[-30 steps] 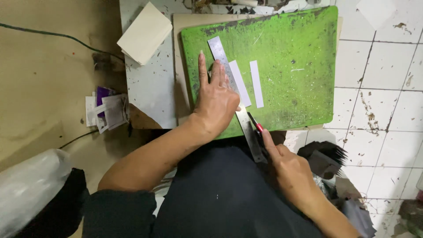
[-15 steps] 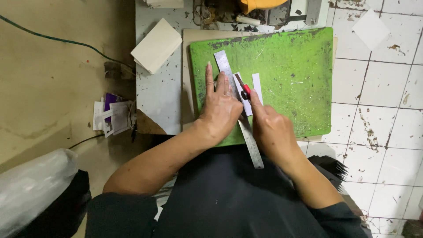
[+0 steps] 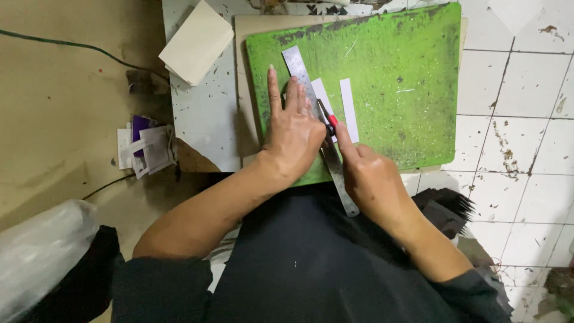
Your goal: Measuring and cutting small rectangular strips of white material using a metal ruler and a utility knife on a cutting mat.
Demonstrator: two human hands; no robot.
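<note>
Left hand [image 3: 294, 136] flat, pinning steel ruler [image 3: 318, 122] — long axis near-far, leaning left; right hand [image 3: 372, 179] clamped on knife [image 3: 326, 116].

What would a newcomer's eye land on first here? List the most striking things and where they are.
The bright green cutting mat at top centre stands out most. On it, the left hand lies flat on a steel ruler, which runs diagonally off the mat's near edge. The right hand holds a red-tipped cutter against the ruler's edge, beside two white paper strips.
</note>
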